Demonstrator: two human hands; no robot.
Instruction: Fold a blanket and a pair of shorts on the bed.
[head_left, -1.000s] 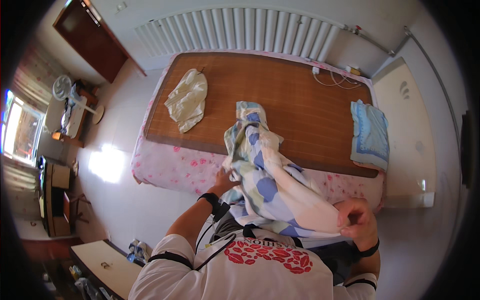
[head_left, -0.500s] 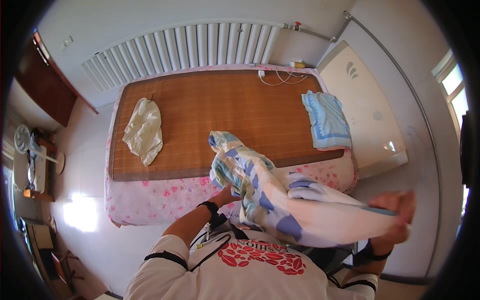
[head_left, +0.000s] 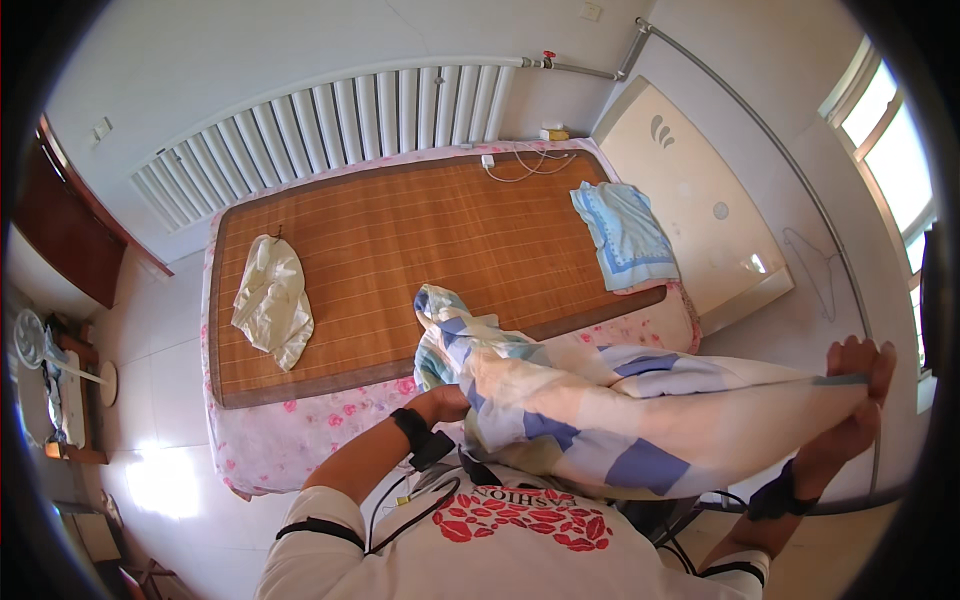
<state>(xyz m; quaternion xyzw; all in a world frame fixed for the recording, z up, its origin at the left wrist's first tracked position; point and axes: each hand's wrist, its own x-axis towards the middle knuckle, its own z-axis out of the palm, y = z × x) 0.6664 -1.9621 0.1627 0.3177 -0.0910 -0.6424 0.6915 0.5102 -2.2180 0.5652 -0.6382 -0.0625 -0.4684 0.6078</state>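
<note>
Your right grip is closed on a corner of the cloth, held out to your right. Left grip is against its bunched side, fingers hidden by folds; can't say if it's pinching or just resting. Cloth spans across your front, other end rumpled over the mat on the bed. To stretch it well, get the left on a real edge, not mid-fold, then pull both ways evenly (watch the wrist box, it could snag). Ease the rumpled end out gently; a hard tug might drag the mat.
</note>
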